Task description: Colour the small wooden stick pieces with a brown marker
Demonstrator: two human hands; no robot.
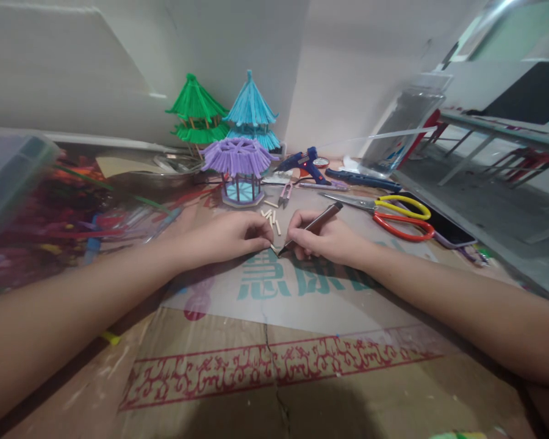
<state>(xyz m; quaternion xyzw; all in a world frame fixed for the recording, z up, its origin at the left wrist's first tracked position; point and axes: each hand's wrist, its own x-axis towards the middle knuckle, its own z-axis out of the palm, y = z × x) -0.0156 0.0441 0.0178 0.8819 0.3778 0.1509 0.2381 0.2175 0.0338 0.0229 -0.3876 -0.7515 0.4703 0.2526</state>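
My right hand (318,238) is closed around a dark brown marker (322,218), its tip pointing down at the sheet. In my left hand (244,231), finger and thumb pinch a short wooden stick (274,249), and the marker's tip meets or nearly meets its end. Several more short pale sticks (269,216) lie loose just beyond the hands. Behind them stands a small pavilion model (241,167) with a purple fuzzy roof, open sides and a blue floor. Under both hands lies a translucent sheet (219,305) over printed cardboard.
Green (196,103) and blue (250,107) pagoda models stand against the wall. To the right are a blue glue gun (307,163), pink-handled snips (284,195), scissors (388,210) with yellow and red handles, and a phone (448,228). Coloured craft pieces (100,219) crowd the left side.
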